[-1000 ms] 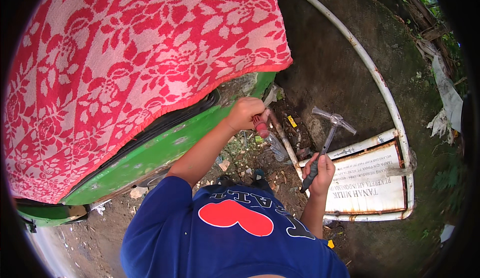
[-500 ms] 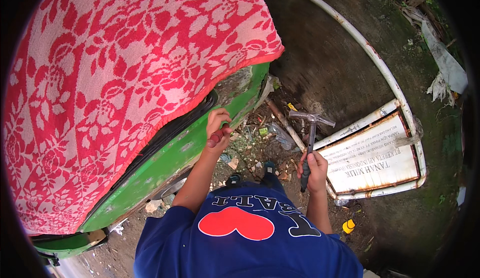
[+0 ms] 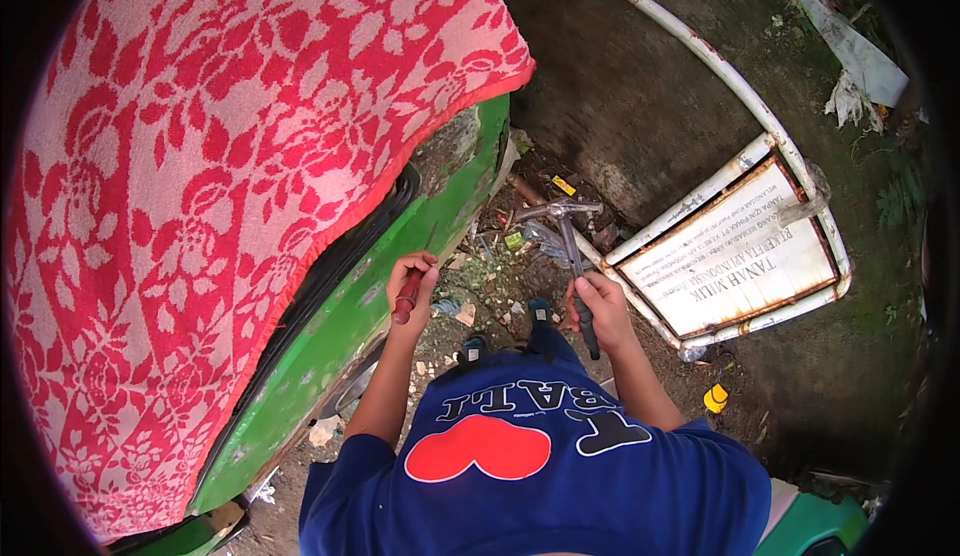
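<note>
My left hand (image 3: 420, 274) is closed around a screwdriver with a dark red handle (image 3: 405, 306). Its thin shank points up, towards the green, patchy-painted vehicle body (image 3: 325, 343) beside it. In my right hand (image 3: 607, 311) is a hammer (image 3: 571, 240), gripped by its dark handle, with the metal head up and away from me. Both tools are in the air in front of me, apart from each other. A red and pink floral cloth (image 3: 250, 146) drapes over the vehicle on the left and hides its top.
On the right a white rusty pipe frame (image 3: 690, 41) curves round a white sign panel (image 3: 735, 246). Stones, plastic scraps and litter (image 3: 462, 313) cover the ground by my feet. A yellow piece (image 3: 715, 398) lies to the right. Something green (image 3: 815, 526) stands at lower right.
My left hand has moved slightly down and left, and the screwdriver's shank now shows. My right hand has shifted up and left with the hammer. The view has turned a little.
</note>
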A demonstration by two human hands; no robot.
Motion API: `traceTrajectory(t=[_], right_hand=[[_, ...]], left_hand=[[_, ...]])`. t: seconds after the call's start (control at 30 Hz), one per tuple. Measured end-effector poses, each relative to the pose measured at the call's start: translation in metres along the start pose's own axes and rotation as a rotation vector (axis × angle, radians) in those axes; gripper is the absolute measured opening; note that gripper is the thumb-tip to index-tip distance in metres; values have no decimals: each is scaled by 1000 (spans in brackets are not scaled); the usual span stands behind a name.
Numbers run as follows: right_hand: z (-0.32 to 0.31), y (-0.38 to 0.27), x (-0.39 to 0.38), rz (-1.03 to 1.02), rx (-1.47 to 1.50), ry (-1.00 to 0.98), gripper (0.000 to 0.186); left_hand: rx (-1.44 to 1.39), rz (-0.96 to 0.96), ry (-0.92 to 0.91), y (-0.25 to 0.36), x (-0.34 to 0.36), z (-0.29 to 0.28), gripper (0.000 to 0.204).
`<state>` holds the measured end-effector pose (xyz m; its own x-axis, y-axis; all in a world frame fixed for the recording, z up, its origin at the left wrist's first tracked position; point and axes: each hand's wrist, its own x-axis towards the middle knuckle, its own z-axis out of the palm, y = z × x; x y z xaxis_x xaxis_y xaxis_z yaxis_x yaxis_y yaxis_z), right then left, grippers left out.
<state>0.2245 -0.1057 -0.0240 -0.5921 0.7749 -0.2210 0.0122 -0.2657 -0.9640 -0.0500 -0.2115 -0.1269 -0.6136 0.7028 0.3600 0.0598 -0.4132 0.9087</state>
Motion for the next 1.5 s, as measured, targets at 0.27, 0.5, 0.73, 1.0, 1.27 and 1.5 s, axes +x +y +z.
traceTrajectory(t=[0.27,0.5,0.73,1.0,1.27,1.5], right_hand=[[-9,3,7,46,-4,-66,31],[-52,-8,23,45,-28,-104,30],[-103,-6,39,50,39,-128,29],[-136,-3,65,132,48,-197,29],[-133,-12,83,118,57,-192,29],[-132,-16,88,141,27,-164,30]], left_hand=[[-16,-110,-101,31,2,0,14],[-55,-63,36,10,25,43,16],[158,20,-82,0,52,72,16],[288,58,-106,-15,73,89,15],[435,101,-156,-11,89,96,13],[665,103,-235,7,96,105,12]])
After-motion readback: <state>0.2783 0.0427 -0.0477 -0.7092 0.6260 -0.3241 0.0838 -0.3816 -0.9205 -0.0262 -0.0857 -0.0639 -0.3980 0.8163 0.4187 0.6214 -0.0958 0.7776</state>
